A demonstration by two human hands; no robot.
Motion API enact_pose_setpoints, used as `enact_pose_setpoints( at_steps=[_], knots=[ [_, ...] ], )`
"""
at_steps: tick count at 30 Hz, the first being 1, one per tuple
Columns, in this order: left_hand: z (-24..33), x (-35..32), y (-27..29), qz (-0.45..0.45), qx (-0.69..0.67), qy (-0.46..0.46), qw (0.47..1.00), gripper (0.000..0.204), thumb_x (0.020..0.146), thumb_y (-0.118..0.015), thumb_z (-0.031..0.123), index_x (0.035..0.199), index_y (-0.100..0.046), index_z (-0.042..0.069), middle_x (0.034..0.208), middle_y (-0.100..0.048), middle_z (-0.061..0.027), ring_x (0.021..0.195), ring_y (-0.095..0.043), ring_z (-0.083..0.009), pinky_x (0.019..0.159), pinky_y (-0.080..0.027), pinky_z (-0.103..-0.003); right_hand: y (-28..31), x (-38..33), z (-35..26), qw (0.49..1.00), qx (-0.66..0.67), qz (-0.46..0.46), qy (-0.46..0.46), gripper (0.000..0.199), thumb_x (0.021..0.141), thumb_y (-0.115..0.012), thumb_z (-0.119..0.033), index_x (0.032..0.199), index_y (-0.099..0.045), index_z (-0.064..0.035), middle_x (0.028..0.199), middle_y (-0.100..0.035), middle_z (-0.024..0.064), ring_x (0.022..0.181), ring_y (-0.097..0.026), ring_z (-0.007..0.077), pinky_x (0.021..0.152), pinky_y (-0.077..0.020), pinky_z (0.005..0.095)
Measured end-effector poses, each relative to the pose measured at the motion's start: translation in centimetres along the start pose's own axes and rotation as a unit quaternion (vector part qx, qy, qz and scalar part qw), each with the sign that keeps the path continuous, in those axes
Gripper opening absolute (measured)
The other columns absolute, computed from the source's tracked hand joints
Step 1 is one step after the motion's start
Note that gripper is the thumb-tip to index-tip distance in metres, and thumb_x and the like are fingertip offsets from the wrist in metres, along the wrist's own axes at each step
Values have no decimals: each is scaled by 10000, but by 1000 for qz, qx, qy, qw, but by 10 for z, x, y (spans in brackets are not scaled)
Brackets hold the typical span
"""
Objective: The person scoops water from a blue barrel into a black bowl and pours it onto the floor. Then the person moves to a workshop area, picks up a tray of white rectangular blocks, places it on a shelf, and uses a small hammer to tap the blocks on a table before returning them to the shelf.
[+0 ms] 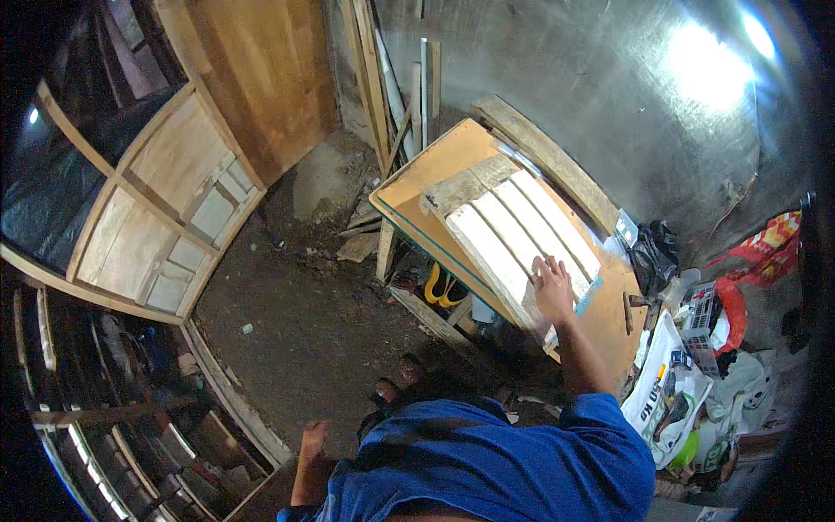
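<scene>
One blue shirt point(496, 452); two hands point(554, 291), one atop four slats point(522, 213).

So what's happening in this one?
A person in a blue shirt is at a tilted-looking tabletop, with the right hand spread over the white slats lying there, apparently resting on them. The slats lie side by side, with dark lines between them. The left hand is down at the person's side, away from the slats, with nothing visible in it.
</scene>
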State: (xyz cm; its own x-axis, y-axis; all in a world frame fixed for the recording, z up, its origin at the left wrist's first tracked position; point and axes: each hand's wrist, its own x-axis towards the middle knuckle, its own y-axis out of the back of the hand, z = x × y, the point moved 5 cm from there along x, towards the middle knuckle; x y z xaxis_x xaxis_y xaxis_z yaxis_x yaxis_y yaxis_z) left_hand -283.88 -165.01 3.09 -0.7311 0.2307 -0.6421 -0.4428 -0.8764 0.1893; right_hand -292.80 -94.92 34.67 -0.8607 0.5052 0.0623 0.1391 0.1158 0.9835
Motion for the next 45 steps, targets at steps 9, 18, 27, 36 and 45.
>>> enact_pose_setpoints(
  at_steps=[9,18,27,36,45],
  knots=[
    [80,14,-16,111,-128,59,984,263,926,-619,327,1058,-628,99,879,-566,10,809,-507,-137,751,-426,-306,19,9,57,992,51,116,-13,389,899,-601,-191,1247,-574,-20,1261,-568,256,1180,-531,407,1004,-426,475],
    [296,27,-156,-52,-108,16,993,373,993,-517,371,1247,-552,101,1296,-559,-67,1217,-520,-226,1008,-406,-374,19,87,224,968,188,115,-120,532,960,-457,-422,1132,-619,54,1000,-676,258,988,-633,383,858,-468,424],
    [392,62,-344,-184,-194,101,958,575,994,-424,525,1382,-471,103,1359,-520,-91,1258,-478,-257,1053,-384,-430,-41,123,291,845,394,-230,-280,637,957,-429,-558,1111,-666,13,995,-696,117,808,-611,162,689,-465,285],
    [401,82,-439,-244,-437,135,855,760,954,-253,678,1412,-438,101,1385,-518,-106,1263,-487,-293,1076,-367,-472,-97,123,270,589,664,-373,-269,777,958,-391,-618,1275,-534,77,1217,-628,201,1069,-630,293,939,-480,407],
    [420,61,-430,-192,-488,74,848,732,963,-231,670,1385,-479,126,1348,-562,-74,1211,-540,-243,1058,-383,-429,-66,98,241,547,692,-408,-236,866,904,-408,-697,1354,-469,41,1324,-566,178,1168,-584,312,1013,-444,450]
  ],
)
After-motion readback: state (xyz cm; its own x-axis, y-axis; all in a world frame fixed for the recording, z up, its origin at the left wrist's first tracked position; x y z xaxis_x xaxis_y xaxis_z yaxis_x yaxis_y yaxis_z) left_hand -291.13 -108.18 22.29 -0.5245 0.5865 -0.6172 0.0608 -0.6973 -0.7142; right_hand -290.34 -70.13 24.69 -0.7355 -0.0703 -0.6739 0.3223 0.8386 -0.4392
